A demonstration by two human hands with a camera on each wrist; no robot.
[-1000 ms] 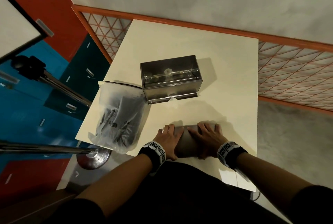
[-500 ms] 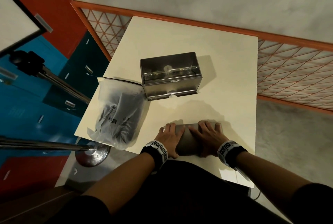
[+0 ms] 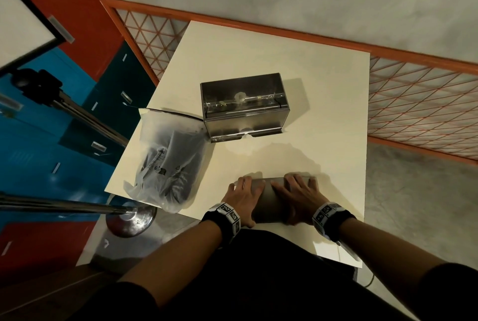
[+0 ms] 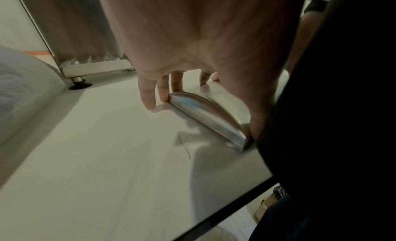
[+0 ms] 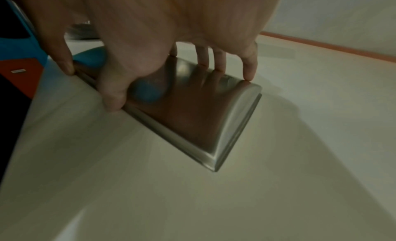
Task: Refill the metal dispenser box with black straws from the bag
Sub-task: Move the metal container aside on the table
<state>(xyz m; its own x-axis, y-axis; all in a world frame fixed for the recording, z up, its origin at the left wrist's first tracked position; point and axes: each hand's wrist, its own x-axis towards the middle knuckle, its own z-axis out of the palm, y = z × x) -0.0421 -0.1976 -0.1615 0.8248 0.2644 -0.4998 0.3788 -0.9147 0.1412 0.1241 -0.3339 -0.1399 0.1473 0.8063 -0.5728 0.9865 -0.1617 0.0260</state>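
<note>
The metal dispenser box (image 3: 243, 108) stands with its top open in the middle of the cream table (image 3: 331, 103). Its foot and side also show in the left wrist view (image 4: 85, 41). A cloudy plastic bag of black straws (image 3: 168, 160) lies to its left, overhanging the table's edge. The curved metal lid (image 3: 269, 199) lies flat near the front edge. My left hand (image 3: 241, 195) grips its left end, fingertips (image 4: 163, 95) on the far rim. My right hand (image 3: 297, 196) grips the right part, its thumb (image 5: 111, 99) on the near rim and its fingers (image 5: 248, 71) over the lid (image 5: 193, 119).
Two chrome poles (image 3: 85, 116) and a round chrome base (image 3: 129, 220) stand off the table's left side. An orange-framed mesh rail (image 3: 419, 103) runs behind and to the right. Bare tabletop lies between the lid and the box.
</note>
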